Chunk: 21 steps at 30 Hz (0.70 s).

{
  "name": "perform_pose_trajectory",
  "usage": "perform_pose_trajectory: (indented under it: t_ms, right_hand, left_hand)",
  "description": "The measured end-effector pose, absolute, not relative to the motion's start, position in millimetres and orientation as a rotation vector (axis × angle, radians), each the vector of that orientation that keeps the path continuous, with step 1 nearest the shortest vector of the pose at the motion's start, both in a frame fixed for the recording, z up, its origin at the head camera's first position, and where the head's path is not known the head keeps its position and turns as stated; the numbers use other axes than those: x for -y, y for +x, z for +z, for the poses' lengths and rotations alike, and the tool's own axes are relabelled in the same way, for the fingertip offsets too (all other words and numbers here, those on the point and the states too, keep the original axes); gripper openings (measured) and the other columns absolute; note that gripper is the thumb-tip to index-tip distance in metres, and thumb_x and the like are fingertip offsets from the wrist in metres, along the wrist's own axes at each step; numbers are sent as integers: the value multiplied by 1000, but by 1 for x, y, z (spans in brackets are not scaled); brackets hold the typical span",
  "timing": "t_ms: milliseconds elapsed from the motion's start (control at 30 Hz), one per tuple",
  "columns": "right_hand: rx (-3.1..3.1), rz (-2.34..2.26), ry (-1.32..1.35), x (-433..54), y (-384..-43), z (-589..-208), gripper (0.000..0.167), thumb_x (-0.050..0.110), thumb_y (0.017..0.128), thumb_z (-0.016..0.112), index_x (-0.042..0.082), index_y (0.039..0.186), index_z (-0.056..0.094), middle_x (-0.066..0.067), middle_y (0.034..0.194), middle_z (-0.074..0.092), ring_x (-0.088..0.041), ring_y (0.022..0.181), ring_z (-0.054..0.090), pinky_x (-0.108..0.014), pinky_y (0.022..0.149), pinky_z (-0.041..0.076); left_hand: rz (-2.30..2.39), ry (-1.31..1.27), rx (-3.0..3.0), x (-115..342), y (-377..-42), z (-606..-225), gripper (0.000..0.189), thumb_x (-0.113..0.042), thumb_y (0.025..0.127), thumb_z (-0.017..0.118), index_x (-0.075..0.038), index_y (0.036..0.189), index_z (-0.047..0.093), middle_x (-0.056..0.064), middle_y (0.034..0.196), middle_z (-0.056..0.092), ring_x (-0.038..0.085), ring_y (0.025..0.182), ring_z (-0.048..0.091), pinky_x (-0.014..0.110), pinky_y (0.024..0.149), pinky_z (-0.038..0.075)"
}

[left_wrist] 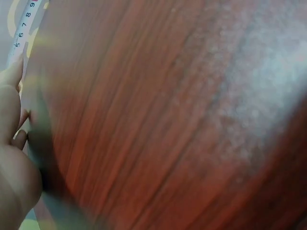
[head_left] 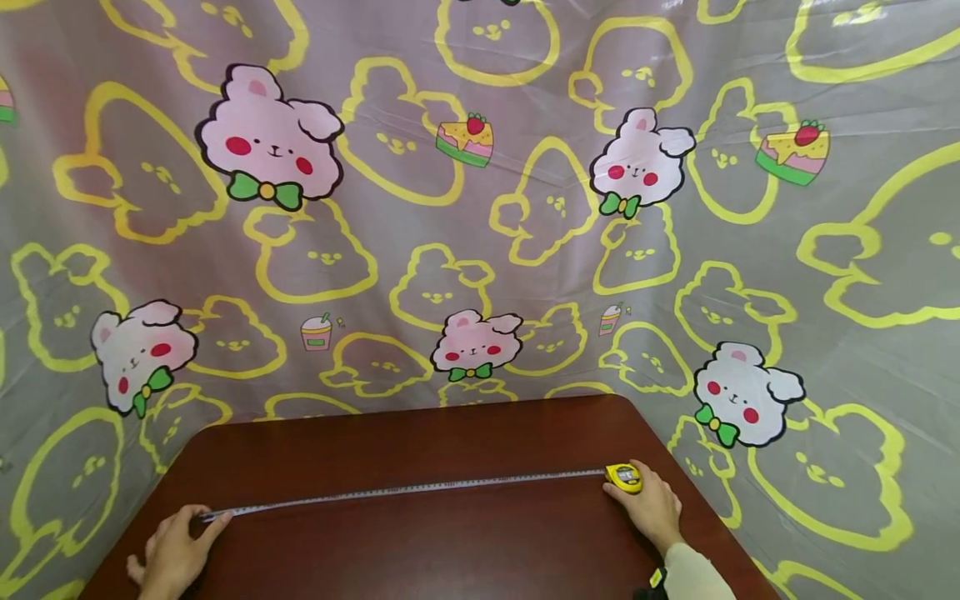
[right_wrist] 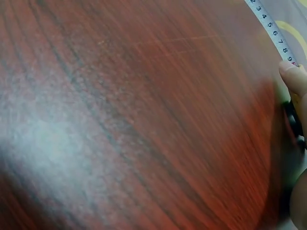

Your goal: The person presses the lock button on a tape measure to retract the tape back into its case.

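A yellow tape measure (head_left: 625,477) is in my right hand (head_left: 654,505), gripped over the right part of the table. Its pale blade (head_left: 405,488) is drawn out in a nearly straight line leftward across the tabletop. At the far end my left hand (head_left: 177,547) pinches the blade's tip between thumb and fingers. In the left wrist view the blade (left_wrist: 25,28) shows digits beyond my left thumb (left_wrist: 13,74). The right wrist view shows my right thumb (right_wrist: 293,76) at the blade (right_wrist: 273,32), where it meets the case, which is mostly hidden.
The dark red-brown wooden table (head_left: 420,550) has rounded far corners. A grey curtain (head_left: 525,225) with yellow outlines and cartoon rabbits hangs around its back and sides. A black strap-like item with a yellow-green patch (head_left: 657,577) sits by my right sleeve (head_left: 696,573).
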State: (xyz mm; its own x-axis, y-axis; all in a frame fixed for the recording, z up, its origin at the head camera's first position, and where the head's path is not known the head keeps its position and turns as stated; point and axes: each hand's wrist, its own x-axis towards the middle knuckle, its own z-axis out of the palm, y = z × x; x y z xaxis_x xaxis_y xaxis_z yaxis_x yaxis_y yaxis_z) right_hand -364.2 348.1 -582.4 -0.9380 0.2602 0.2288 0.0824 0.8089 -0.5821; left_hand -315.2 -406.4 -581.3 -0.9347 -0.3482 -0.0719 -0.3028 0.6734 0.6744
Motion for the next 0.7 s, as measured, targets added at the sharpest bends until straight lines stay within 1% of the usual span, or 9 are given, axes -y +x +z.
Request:
perform_pose_trajectory:
  t_ms: [100,200,300,367,467,500,567,633,700]
  right_hand:
    - [2697,874,-254,-349,-365,-580,85,52,85,82,0,145,52,-33,133,57,-50,115,55,-70,94,31]
    - [2696,925,-256,-350,-364,-576,85,49,85,83,-2,145,50,-33,133,57,-50,117,55,-69,93,31]
    - [2696,981,-258,-352,-364,-572,87,47,85,83,-4,146,47,-33,136,54,-49,120,53,-68,92,32]
    - [2695,1017,-260,-353,-364,-569,88,46,86,83,-5,147,45,-34,138,52,-49,121,52,-67,93,33]
    - [2686,1089,-257,-356,-365,-563,88,43,88,83,-7,149,42,-35,140,50,-48,121,51,-64,96,38]
    - [2680,1119,-254,-356,-365,-560,88,42,89,82,-7,149,41,-35,141,49,-48,120,51,-63,97,39]
    - [2665,1175,-246,-357,-364,-556,87,39,90,82,-8,150,39,-35,142,48,-47,120,51,-60,98,41]
    - [2655,1227,-247,-358,-363,-552,86,38,91,81,-6,151,39,-34,143,46,-46,121,50,-59,98,41]
    - [2650,1268,-252,-359,-362,-548,84,38,92,81,-4,151,39,-33,144,46,-45,121,49,-57,98,41]
  left_hand:
    - [-1134,521,2828,409,-313,-578,90,-79,90,54,2,127,49,39,132,41,67,118,32,85,96,-6]
    - [-1144,489,2832,411,-309,-574,86,-75,92,58,4,127,50,38,130,44,66,118,35,86,95,0]
    - [-1145,444,2810,412,-307,-565,83,-71,94,60,6,126,53,37,130,49,61,117,44,80,95,19]
    - [-1183,445,2775,412,-306,-559,80,-67,94,64,7,125,56,38,131,51,58,116,48,73,92,32]
    - [-1339,535,2653,410,-305,-548,76,-62,90,73,5,124,61,33,131,54,47,115,53,59,86,45]
    - [-1398,584,2596,409,-305,-545,72,-60,88,76,2,121,65,27,126,59,41,111,57,55,85,47]
    - [-1586,657,2448,407,-306,-538,59,-55,86,81,-5,115,71,9,115,66,22,103,62,44,83,52]
    - [-1787,665,2293,405,-306,-533,40,-47,86,84,-15,107,74,-9,102,66,6,92,62,32,78,54]
    - [-2019,627,2119,404,-305,-528,21,-35,88,85,-23,100,73,-19,94,64,-3,85,63,24,77,55]
